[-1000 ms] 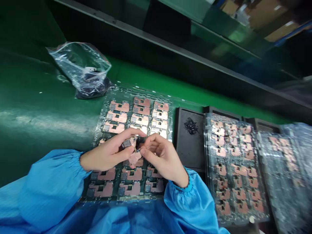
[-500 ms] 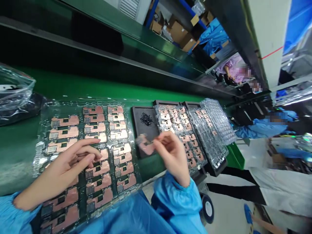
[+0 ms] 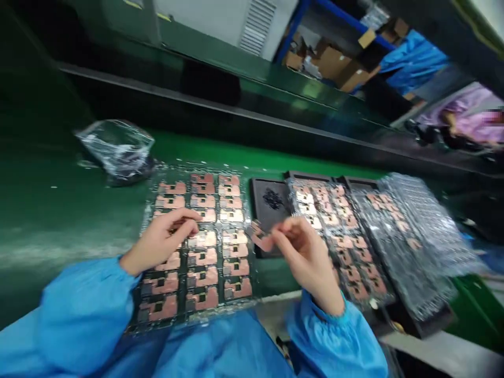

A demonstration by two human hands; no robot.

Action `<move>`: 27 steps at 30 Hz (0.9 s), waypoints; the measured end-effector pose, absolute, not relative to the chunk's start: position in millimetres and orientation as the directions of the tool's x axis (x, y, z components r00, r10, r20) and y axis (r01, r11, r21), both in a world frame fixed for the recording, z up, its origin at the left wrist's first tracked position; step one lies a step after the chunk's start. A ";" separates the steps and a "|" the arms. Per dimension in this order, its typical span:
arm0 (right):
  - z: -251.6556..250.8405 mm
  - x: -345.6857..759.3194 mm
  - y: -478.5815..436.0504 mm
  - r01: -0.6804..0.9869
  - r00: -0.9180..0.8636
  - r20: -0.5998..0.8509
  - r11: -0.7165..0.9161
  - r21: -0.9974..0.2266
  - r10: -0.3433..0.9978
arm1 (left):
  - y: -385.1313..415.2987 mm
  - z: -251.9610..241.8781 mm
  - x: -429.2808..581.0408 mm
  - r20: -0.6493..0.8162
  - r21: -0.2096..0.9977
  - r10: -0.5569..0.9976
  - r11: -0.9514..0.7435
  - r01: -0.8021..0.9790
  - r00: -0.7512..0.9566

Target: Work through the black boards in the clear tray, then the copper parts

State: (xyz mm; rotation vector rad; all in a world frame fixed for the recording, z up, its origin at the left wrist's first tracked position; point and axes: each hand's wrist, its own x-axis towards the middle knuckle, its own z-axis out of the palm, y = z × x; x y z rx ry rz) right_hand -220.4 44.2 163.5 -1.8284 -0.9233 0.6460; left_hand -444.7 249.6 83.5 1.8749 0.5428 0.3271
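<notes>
Between the thumb and fingers of my right hand (image 3: 305, 247) is a copper-coloured circuit board (image 3: 262, 239), blurred by motion. It is held over the near part of a black tray (image 3: 259, 210) with a heap of small black pieces (image 3: 272, 198). My left hand (image 3: 167, 236) hovers over a clear plastic tray (image 3: 254, 273) filled with rows of similar boards. Its fingers are loosely bent, thumb and forefinger a little apart, with nothing visible in them. The hand covers some of the boards.
A second clear tray of boards (image 3: 344, 215) lies right of the black tray. Farther right are a partly filled clear tray (image 3: 409, 268) and stacked clear trays (image 3: 429, 220). A plastic bag with dark contents (image 3: 118, 149) sits at the back left. A dark ledge (image 3: 252, 118) runs behind the bench.
The view has swung left, so the bench appears farther right and more of its left side shows. My right hand still holds the board; my left hand remains over the board tray.
</notes>
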 end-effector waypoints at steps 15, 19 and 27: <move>80.9 -230.1 318.3 0.825 0.075 0.038 -0.041 -0.564 0.996 | 245.7 54.2 -429.5 0.242 0.739 0.412 -0.665 0.108 0.878; 87.5 -229.8 307.7 0.815 0.141 0.054 -0.085 -0.573 0.989 | 244.7 52.9 -428.9 0.237 0.723 0.406 -0.680 0.119 0.882; 125.0 -263.8 216.7 0.626 0.334 0.158 -0.094 -0.774 0.929 | 233.5 81.9 -445.1 0.254 0.691 0.374 -0.716 0.103 0.892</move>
